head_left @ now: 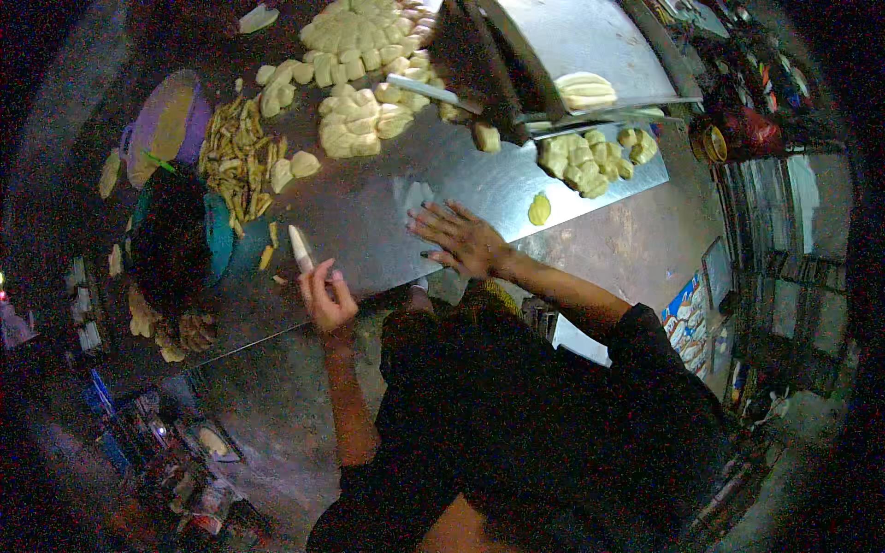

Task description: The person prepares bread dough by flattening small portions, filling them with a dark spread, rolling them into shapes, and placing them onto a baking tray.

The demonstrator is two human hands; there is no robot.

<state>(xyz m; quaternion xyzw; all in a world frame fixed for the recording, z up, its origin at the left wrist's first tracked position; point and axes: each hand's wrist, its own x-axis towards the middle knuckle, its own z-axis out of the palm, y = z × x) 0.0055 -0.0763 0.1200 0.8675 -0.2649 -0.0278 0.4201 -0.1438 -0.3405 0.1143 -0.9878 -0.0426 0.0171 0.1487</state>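
My left hand (328,295) is curled around the lower end of a pale, tapered stick (298,241), its tip pointing away from me over the metal worktop (359,235). Palm down, my right hand (463,243) lies on the same surface with its fingers apart. A pale, flat patch (413,194) shows just beyond its fingertips; whether it is dough or flour I cannot tell. To the right of that hand lies one flattened yellowish dough piece (539,208). Long yellow-brown strips (238,157), like sliced banana, are heaped beyond my left hand.
Many dough lumps (350,120) crowd the far side. Further lumps (585,161) sit at the right, below a metal tray (590,46) holding pale pieces. A grey flat bar (433,93) rests among the dough. At left stand a purple basket (194,120) and a teal container (219,240).
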